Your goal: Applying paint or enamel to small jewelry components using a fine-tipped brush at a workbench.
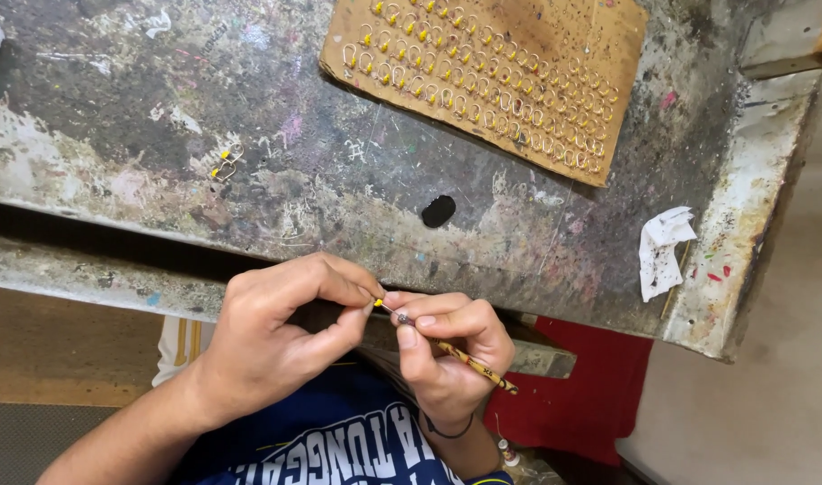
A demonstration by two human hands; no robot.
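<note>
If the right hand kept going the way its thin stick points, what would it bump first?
The right hand aims its thin patterned brush up and left, so it would probably first meet the tiny yellow-tipped piece pinched by the left hand, almost touching its tip.

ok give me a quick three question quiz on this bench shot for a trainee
1. True or false: the cardboard sheet carries rows of small yellow-tipped hooks.
2. Which of the hands holds the patterned tool? A) left hand B) right hand
3. What white thing lies near the bench's right edge?

Key
1. True
2. B
3. A crumpled paper scrap
</note>
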